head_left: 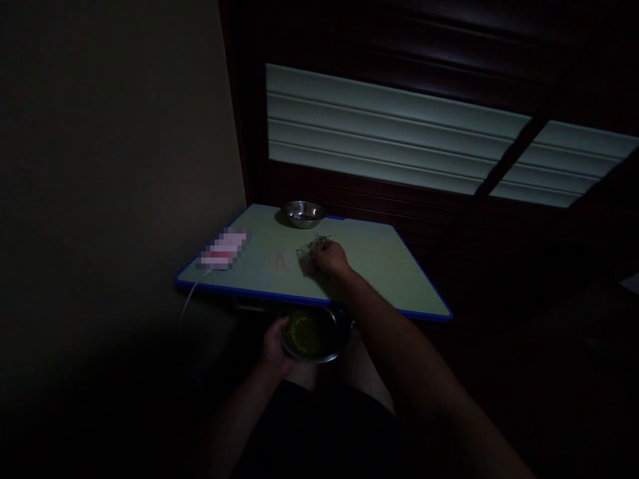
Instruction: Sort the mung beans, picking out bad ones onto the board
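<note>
Bowl (327,360) of green bits (303,336) low over my lap (367,379), left hand (275,346) curled on its rim to steady it, I'd say; right hand (329,257) bunched over the table (379,246), too dim from here to tell if it's pinching that clear packet (305,262)

A plain wall (114,120) stands dimly lit at left, dark panels (359,40) with pale slats (379,133) span the far side, and a blue-edged table (389,266) stands nearer.

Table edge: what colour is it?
Blue: the table edge frames a pale green tabletop. It shows best in the head view.
</note>
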A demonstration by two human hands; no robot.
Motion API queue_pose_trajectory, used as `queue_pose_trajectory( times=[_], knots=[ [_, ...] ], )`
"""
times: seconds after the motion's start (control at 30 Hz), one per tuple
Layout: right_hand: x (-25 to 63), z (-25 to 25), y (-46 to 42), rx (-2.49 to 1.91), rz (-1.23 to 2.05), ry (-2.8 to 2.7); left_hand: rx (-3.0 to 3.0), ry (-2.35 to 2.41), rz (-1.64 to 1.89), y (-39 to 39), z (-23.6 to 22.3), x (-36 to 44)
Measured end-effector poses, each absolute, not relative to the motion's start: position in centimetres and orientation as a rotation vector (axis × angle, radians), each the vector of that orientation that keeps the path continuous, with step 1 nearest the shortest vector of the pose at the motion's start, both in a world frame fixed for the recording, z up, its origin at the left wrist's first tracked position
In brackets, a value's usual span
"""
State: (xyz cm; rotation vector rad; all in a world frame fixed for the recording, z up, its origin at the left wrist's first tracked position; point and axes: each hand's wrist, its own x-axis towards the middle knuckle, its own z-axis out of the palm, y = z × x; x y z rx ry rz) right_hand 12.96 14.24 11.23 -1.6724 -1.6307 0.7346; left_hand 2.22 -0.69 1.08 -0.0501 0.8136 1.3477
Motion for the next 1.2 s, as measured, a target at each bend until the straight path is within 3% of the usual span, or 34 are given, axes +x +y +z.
queue_pose_trajectory(
  times=[0.27, 0.67, 1.2],
  knots=[
    [18.7, 12.1, 15.3, -1.587, 0.96, -1.312, -0.048, 0.809, 1.349, -0.6, 1.1, 2.3],
    [21.0, 9.6, 15.5, -1.507, 0.452, -1.549, -0.009, 0.816, 1.409, -0.8, 1.6, 2.4],
    [20.5, 9.3, 15.3, -1.426, 0.354, -1.759, 0.01, 0.808, 1.397, -0.7, 1.2, 2.3]
  ],
)
